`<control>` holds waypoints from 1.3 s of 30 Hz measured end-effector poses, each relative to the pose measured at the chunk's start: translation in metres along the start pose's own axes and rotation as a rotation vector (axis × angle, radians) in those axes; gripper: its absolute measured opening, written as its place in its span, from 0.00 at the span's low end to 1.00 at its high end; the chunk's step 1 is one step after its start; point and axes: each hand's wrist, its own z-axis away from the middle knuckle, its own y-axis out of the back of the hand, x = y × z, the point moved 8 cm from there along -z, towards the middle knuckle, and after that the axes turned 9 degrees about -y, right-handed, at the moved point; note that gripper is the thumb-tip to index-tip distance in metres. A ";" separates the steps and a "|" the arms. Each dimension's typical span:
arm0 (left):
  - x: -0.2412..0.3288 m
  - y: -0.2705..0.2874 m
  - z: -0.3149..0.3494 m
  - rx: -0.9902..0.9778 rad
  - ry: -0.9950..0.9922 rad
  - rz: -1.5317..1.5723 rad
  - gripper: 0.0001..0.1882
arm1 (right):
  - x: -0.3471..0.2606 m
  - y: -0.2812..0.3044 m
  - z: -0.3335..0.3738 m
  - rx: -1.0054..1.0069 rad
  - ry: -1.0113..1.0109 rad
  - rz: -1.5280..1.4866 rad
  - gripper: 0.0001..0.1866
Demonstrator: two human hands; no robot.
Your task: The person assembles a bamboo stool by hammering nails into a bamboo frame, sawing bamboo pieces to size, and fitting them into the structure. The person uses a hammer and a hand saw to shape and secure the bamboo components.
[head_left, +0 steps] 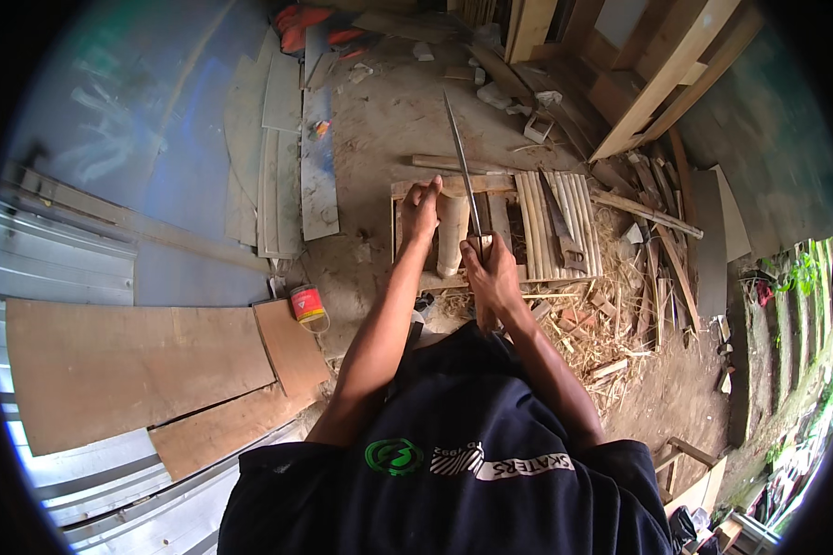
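Observation:
My right hand is closed round the handle of a machete, a long narrow blade pointing away from me and up to the left. The blade passes just right of a thick pale bamboo piece, which lies lengthwise over a low slatted wooden bench. My left hand is curled at the bamboo's far left side and holds it; part of its fingers is hidden. On the bench's right half, a handsaw rests over a row of pale split strips.
Shavings and offcuts litter the floor right of the bench. A red-and-yellow tin stands at the left near brown boards. Scrap timber is piled at the right, below a tall wooden frame. Grey sheets lie at the far left.

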 end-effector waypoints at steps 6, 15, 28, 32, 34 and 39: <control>-0.001 0.005 0.002 0.022 0.012 0.060 0.33 | 0.001 -0.005 -0.001 -0.026 0.005 0.000 0.25; -0.006 0.007 0.002 0.029 0.029 0.050 0.28 | -0.017 0.001 0.009 0.044 0.165 -0.126 0.21; -0.010 0.011 0.006 0.075 -0.012 0.030 0.24 | 0.027 -0.019 -0.011 -0.131 -0.041 -0.059 0.25; -0.018 0.008 0.006 0.067 -0.026 0.064 0.24 | 0.023 -0.012 -0.002 -0.042 -0.012 0.042 0.27; -0.026 0.007 0.007 0.074 -0.032 0.110 0.23 | 0.021 -0.013 0.001 -0.072 -0.023 -0.036 0.27; -0.029 0.009 0.004 0.087 -0.077 0.051 0.24 | 0.024 -0.017 0.002 -0.219 -0.167 -0.273 0.23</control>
